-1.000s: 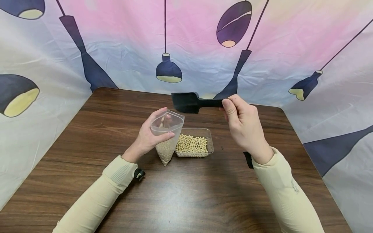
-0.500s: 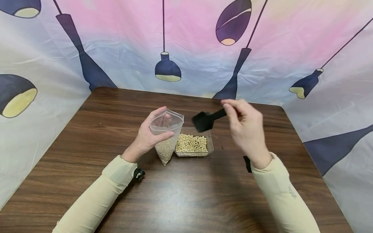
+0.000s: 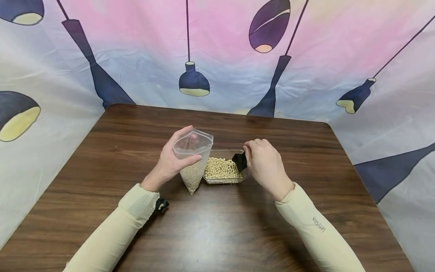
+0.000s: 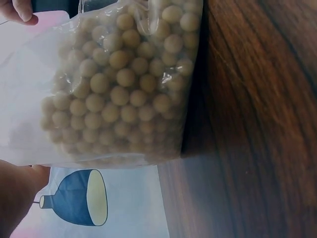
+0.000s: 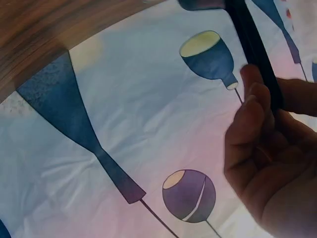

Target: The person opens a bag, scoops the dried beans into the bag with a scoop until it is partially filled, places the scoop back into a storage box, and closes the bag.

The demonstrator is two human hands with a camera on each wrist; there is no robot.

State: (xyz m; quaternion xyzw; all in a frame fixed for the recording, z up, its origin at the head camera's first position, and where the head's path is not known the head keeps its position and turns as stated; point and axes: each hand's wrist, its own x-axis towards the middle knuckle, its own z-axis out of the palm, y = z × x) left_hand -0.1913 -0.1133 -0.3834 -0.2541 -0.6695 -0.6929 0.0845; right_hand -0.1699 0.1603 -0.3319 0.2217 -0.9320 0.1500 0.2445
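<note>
My left hand (image 3: 170, 156) grips a clear zip bag (image 3: 205, 152), its mouth open and facing up. Pale yellow soybeans fill the lower part of the bag (image 4: 119, 94), whose bottom comes down to the table. Just right of it stands a clear plastic tray (image 3: 224, 153) holding more soybeans (image 3: 222, 168). My right hand (image 3: 266, 164) holds a black scoop (image 3: 239, 161) by its handle, and the blade dips into the tray's right end at the beans. Fingers and thumb wrap the scoop's handle (image 5: 255, 49) in the right wrist view; most of the blade is cut off there.
Bag and tray stand on a dark wood-grain table (image 3: 210, 226) with rounded far corners. A fabric backdrop (image 3: 153, 56) printed with hanging lamps encloses the back and sides. A black wrist camera strap (image 3: 161, 205) shows under the left cuff.
My right hand has swung the scoop away from above the bag, right and down into the tray, turning its blade downward. The left hand and bag have stayed put.
</note>
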